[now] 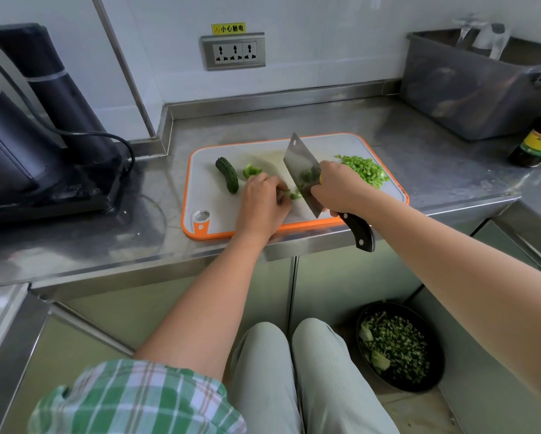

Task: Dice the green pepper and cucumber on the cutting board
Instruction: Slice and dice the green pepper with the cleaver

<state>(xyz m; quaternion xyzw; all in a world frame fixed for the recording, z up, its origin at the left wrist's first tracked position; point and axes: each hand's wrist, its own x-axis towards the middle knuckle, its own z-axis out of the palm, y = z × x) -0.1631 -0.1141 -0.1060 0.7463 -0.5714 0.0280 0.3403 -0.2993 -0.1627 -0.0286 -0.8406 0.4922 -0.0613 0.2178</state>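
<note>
Green pepper strip (293, 195) half-hidden under left grip (262, 202) pinching it; right grip (338, 189) clamped on cleaver (300, 162) handle.

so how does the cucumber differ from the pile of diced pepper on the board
The cucumber is whole and uncut; the diced pepper is a heap of small pieces. The cucumber is dark green with bumpy skin; the diced pepper is lighter, brighter green. The cucumber lies left of the cleaver; the diced pepper lies right of it. Both rest on the cutting board.
</note>
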